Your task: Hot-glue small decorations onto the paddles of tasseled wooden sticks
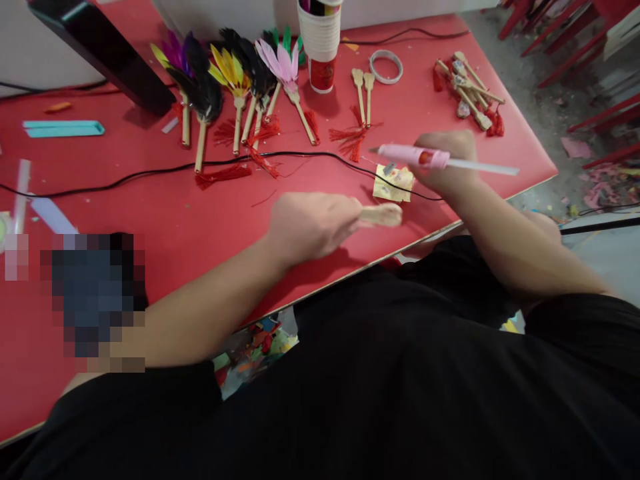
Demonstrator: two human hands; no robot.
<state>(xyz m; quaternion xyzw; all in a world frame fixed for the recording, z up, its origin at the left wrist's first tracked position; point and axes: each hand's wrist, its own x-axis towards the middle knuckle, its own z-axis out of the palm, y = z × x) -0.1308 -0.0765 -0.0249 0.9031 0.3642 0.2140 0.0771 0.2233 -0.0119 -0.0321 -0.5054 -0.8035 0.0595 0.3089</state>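
Observation:
Low over the red table (pixel 200 220), my left hand (pixel 315 227) is closed around a small wooden stick with a wide end (pixel 383 215). Only that wide end shows past my fingers. My right hand (pixel 447 157) grips a pink hot glue gun (pixel 413 156), with a pale glue stick (pixel 485 167) poking out of its back. The gun's nozzle points left, apart from the wooden piece. Below the gun lies a yellowish scrap of paper (pixel 393 184) with blobs on it. Two more wooden sticks (pixel 369 100) with red tassels (pixel 353 139) lie beyond my hands.
Several feather fans (pixel 237 83) with wooden handles lie at the back, beside a stack of paper cups (pixel 321 47). A tape roll (pixel 386 67) and a pile of wooden sticks (pixel 467 90) are to the right. A black cable (pixel 300 154) crosses the table.

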